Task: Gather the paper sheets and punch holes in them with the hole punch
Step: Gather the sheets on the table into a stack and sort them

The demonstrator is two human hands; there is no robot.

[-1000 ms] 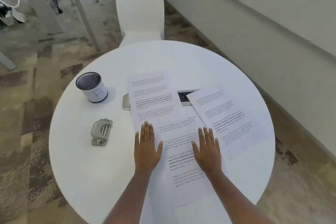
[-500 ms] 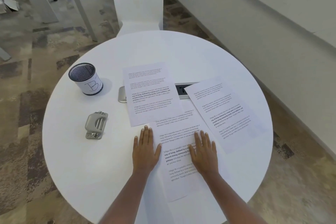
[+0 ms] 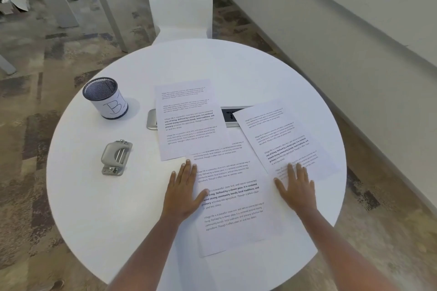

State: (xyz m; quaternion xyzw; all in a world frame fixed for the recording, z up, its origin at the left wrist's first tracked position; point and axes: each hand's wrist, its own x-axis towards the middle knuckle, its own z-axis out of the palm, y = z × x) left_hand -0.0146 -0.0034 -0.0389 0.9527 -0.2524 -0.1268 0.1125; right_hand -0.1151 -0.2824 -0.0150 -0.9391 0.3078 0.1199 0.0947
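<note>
Three paper sheets [image 3: 234, 198] are lying overlapped on the desk [image 3: 99, 208], hole punch [image 3: 116, 157] waiting leftward. Your left hand [image 3: 183, 192] is pressing flat, fingers together; your right hand [image 3: 298, 188], fingers spread, has shifted outward, probably starting gathering.

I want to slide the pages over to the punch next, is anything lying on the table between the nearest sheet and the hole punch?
Nothing visible. The table is bare between the nearest sheet and the hole punch; only the left hand rests at the sheet's edge.
</note>
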